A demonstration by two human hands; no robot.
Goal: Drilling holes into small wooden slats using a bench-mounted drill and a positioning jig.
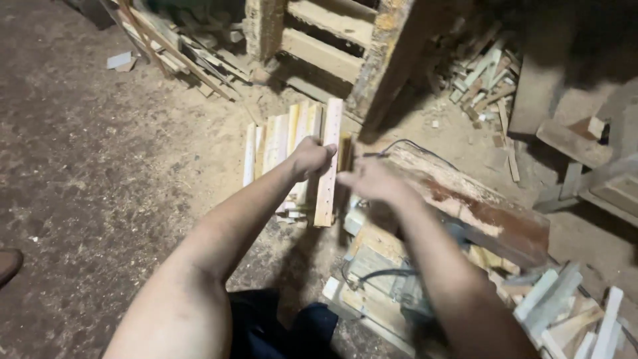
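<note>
Gripping a pale wood strip [327, 163] in clenched fingers, the left hand [310, 158] holds it above the stack of strips [279, 143] on the dusty floor [100, 166]; the blurred right hand [372, 179] reaches in, its grip unclear, seemingly mid-sorting; next likely needs steady placement

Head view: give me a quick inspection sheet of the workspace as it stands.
Surface: dirt floor strewn with sawdust.
Job's things: wood strip held in left hand; row of strips lying beneath.
Clutter: offcut piles at far right and lower right; scrap laths at top left.
Hands: left closed on the strip; right hand blurred beside it, grip unclear.
Cables: black cable over the plank.
Surroundings: wooden frame behind.
</note>
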